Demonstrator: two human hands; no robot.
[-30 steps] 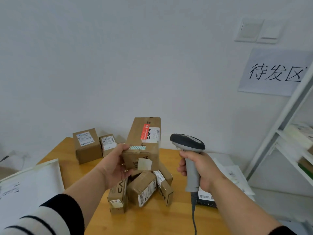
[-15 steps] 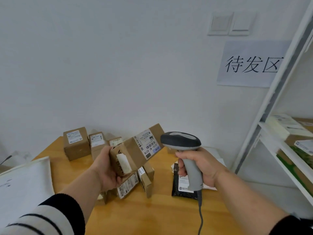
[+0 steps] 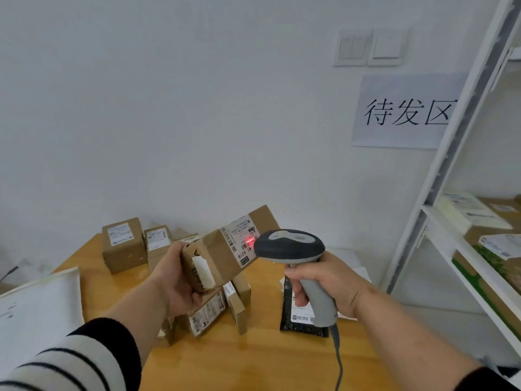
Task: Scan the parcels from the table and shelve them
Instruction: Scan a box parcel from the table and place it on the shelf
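Head cam: box (image 3: 225,249) is up off the table (image 3: 253,362) in my left hand (image 3: 174,280), fingers wrapped round its end. Right hand (image 3: 327,283) grips the scanner (image 3: 290,246), red beam on the label. So mid-scan. Shelf (image 3: 439,235) already has some, and several parcels (image 3: 124,244) wait by the white wall.

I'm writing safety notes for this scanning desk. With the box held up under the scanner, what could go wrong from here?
The left hand holds the box by one end only, so it may tip and drop onto the parcels below. The scanner cable trails over the table and might snag. The red light sits at the label's edge, so the scan might miss.
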